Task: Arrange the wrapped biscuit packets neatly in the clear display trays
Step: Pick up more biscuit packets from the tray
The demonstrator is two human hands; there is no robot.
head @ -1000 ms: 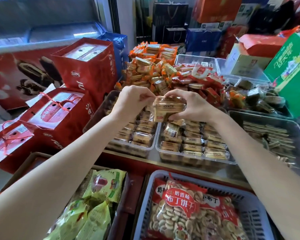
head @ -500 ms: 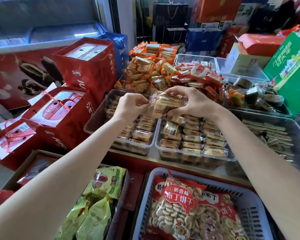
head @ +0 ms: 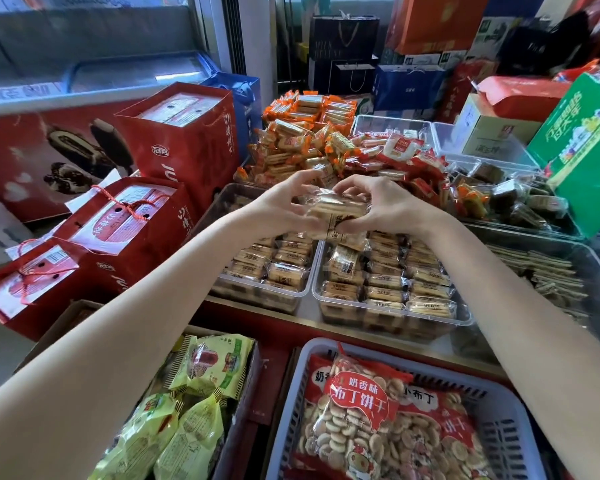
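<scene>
My left hand [head: 284, 206] and my right hand [head: 385, 206] together grip a small stack of clear-wrapped biscuit packets [head: 336, 211], held above the gap between two clear display trays. The left tray [head: 257, 294] holds rows of the same beige packets, with its far left part still bare. Neat rows fill the right tray [head: 395, 322], except for one packet [head: 343, 263] lying tilted near its back left corner.
Orange-wrapped packets [head: 302, 140] and red-wrapped ones [head: 406, 161] are heaped behind the trays. Red gift boxes [head: 184, 133] stand at the left, a green carton [head: 582, 150] at the right. A grey basket [head: 520, 414] of bagged biscuits sits below.
The left hand has closed in on the packets again after drawing slightly away. Both hands have kept the stack at about the same spot above the trays.
</scene>
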